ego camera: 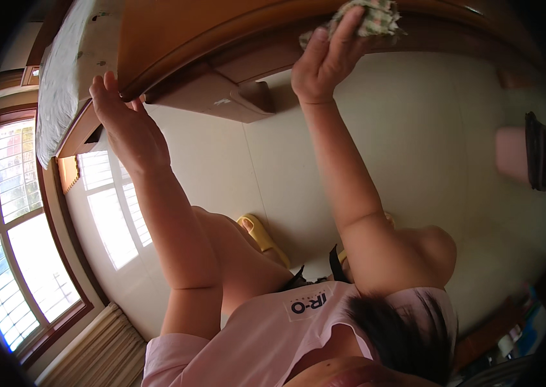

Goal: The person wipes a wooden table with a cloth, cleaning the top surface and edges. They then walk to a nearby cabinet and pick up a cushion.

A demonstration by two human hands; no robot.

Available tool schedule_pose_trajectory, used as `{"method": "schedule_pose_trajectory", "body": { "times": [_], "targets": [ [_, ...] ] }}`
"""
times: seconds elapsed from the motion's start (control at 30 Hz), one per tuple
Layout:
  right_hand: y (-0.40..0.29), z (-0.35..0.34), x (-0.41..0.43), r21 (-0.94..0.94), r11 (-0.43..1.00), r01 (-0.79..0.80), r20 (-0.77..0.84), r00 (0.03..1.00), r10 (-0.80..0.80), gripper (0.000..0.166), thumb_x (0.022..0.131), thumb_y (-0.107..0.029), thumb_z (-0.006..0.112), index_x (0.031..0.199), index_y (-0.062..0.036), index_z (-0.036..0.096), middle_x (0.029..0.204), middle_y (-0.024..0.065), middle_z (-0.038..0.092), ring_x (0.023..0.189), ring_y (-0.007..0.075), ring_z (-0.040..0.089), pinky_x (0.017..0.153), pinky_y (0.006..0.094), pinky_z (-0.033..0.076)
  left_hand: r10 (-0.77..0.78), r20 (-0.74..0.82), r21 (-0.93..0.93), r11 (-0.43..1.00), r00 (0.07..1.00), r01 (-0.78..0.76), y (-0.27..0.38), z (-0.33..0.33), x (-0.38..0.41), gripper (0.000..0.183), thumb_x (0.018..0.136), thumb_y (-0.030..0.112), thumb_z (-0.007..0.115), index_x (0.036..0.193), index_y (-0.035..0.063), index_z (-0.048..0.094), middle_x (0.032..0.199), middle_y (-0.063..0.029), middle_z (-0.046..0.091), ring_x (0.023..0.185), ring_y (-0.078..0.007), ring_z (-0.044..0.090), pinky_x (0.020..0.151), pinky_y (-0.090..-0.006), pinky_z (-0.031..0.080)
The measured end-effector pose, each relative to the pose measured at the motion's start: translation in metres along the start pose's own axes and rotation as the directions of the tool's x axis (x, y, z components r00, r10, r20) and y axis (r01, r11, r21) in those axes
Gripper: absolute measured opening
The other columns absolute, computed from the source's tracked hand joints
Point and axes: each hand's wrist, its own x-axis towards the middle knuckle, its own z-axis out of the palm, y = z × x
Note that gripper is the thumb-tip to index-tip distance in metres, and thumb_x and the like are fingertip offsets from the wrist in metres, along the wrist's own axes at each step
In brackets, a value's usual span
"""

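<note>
My right hand [324, 67] holds a crumpled checked cloth [372, 19] with frayed edges against the brown wooden furniture [181, 29]. Part of the cloth shows beyond my fingers, near the top of the view. To the left, my left hand [130, 130] grasps the near corner of the same wooden piece, its fingers on both sides of the edge. Some of those fingertips are hidden behind the wood. Just past this hand lies a pale mattress [99, 53] with a clear plastic-like cover [58, 92] along its side.
A brown lower panel [205, 96] extends under the wooden edge. On the pale tiled floor [413, 126] stands a pink bin [511, 152] with a black rim. A barred window [21, 217] and a gathered curtain [94, 350] are at left. My foot wears a yellow slipper [265, 239].
</note>
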Motion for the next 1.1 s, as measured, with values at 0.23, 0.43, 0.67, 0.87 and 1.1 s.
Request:
{"method": "schedule_pose_trajectory", "body": {
  "times": [0.23, 0.43, 0.67, 0.87, 1.1],
  "targets": [
    [-0.013, 0.019, -0.078, -0.155, 0.936, 0.317, 0.293, 0.919, -0.263, 0.029, 0.084, -0.039, 0.064, 0.112, -0.0353, 0.066, 0.142, 0.0073, 0.045, 0.129, 0.0340, 0.038, 0.100, 0.0558, 0.030, -0.198, 0.081, -0.229, 0.950, 0.977, 0.212, -0.034, -0.013, 0.016, 0.053, 0.098, 0.052, 0.033, 0.130, 0.0115, 0.044, 0.127, -0.0071, 0.046, 0.110, -0.0197, 0.043, 0.100, -0.0382, 0.032],
    [0.037, -0.008, -0.025, -0.179, 0.886, 0.428, 0.223, 0.894, -0.388, 0.039, 0.093, -0.038, 0.052, 0.129, -0.0270, 0.058, 0.143, 0.0149, 0.041, 0.128, 0.0402, 0.039, 0.104, 0.0580, 0.025, -0.174, 0.152, -0.165, 0.966, 0.973, 0.198, -0.039, -0.012, 0.012, 0.059, 0.098, 0.055, 0.030, 0.139, 0.0130, 0.037, 0.141, -0.0086, 0.039, 0.129, -0.0230, 0.037, 0.109, -0.0413, 0.025],
    [0.028, -0.031, 0.057, -0.056, 0.959, -0.277, -0.083, 0.959, 0.272, 0.064, 0.101, -0.035, 0.029, 0.149, 0.0006, 0.009, 0.156, 0.0219, 0.007, 0.143, 0.0427, 0.003, 0.116, 0.0510, 0.005, -0.127, 0.251, -0.081, 0.985, 0.959, 0.152, -0.042, -0.028, 0.018, 0.071, 0.095, 0.063, 0.034, 0.143, 0.0110, 0.032, 0.143, -0.0088, 0.039, 0.131, -0.0201, 0.035, 0.110, -0.0388, 0.021],
    [-0.020, -0.002, 0.044, 0.029, 0.930, -0.367, -0.129, 0.921, 0.367, 0.067, 0.101, -0.045, 0.028, 0.151, -0.0042, 0.009, 0.157, 0.0211, 0.004, 0.143, 0.0455, -0.002, 0.114, 0.0569, 0.000, -0.128, 0.302, -0.067, 0.986, 0.945, 0.155, -0.043, -0.026, 0.017, 0.080, 0.090, 0.069, 0.039, 0.140, 0.0073, 0.034, 0.132, -0.0046, 0.043, 0.116, -0.0134, 0.038, 0.104, -0.0304, 0.024],
    [-0.047, 0.049, -0.074, -0.132, 0.919, 0.372, 0.316, 0.894, -0.317, 0.066, 0.100, -0.036, 0.032, 0.151, -0.0023, 0.007, 0.158, 0.0201, 0.002, 0.144, 0.0440, -0.004, 0.109, 0.0611, -0.012, -0.243, 0.306, 0.026, 0.969, 0.921, 0.247, -0.061, -0.051, 0.034, 0.082, 0.089, 0.072, 0.039, 0.135, 0.0038, 0.041, 0.130, -0.0010, 0.045, 0.118, -0.0096, 0.039, 0.104, -0.0260, 0.026]
  ]
}}
